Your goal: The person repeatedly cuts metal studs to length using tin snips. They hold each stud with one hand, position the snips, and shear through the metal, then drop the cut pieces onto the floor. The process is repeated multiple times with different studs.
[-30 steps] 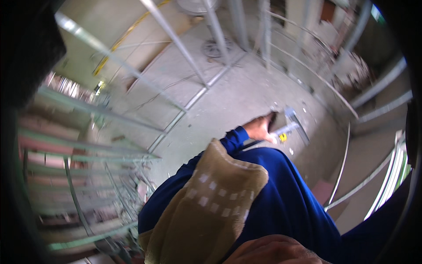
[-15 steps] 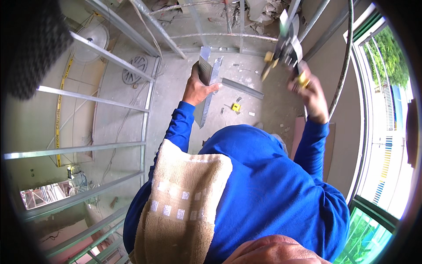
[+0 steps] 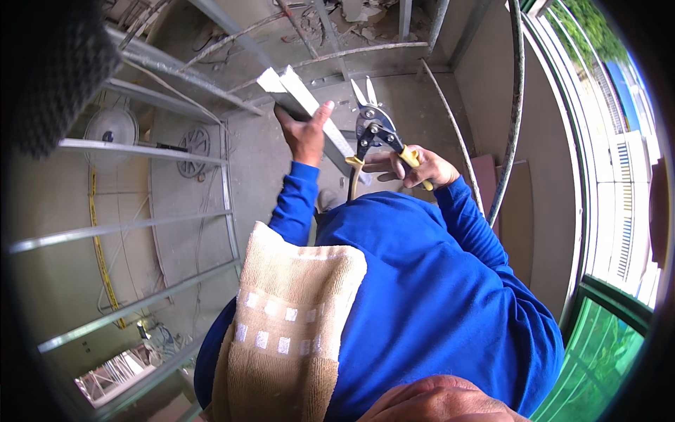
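My left hand point(image 3: 304, 135) is closed round a bright metal channel point(image 3: 313, 105), its thumb lying along the top face. The channel slants from the upper left down towards my body. To the right of it, my right hand point(image 3: 430, 167) grips one yellow handle of a pair of tin snips point(image 3: 374, 128). The blades point away from me and stand slightly apart. The other handle is spread out to the left, with fingers reaching towards it, and it overlaps the lower end of the channel in view.
Metal stud framing point(image 3: 126, 228) runs along the left. Thin rods and a thick cable point(image 3: 512, 112) hang at the right, beside a bright window point(image 3: 619, 197). Rubble point(image 3: 358, 14) lies at the far side. A tan towel point(image 3: 295, 302) hangs over my left shoulder.
My right hand has brought the tin snips left and nearer, beside the channel. My left hand still holds the channel, now slanted the other way. The view has shifted.
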Demonstrator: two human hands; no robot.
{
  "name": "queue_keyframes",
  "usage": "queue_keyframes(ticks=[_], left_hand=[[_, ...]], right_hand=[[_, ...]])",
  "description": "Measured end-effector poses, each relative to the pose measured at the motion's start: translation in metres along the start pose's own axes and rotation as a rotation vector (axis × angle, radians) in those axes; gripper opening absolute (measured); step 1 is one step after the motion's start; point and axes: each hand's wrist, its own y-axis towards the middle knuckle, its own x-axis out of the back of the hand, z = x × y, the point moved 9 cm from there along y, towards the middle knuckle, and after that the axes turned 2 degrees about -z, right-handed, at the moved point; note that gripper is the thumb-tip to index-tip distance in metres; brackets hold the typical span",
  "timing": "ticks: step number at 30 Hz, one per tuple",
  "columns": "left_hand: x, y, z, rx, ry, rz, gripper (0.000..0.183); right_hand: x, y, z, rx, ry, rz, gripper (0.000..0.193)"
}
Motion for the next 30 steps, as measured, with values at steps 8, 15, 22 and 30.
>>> queue_keyframes(ticks=[8,15,22,30], left_hand=[[-0.011,-0.006,0.027,0.029,-0.04,-0.065,0.098],[-0.027,-0.01,0.074,0.19,-0.101,0.096,0.096],[-0.035,-0.007,0.066,0.054,-0.118,0.098,0.094],[-0.059,0.008,0.067,-0.048,0.113,0.359,0.087]], right_hand=[[0.011,0.04,0.018,0.142,0.138,-0.069,0.027],[-0.005,0.062,0.035,0.258,0.129,-0.229,0.031],[-0.028,0.073,0.02,0.321,0.305,-0.302,0.053],[0.017,0.03,0.032,0.355,-0.202,-0.73,0.066]])
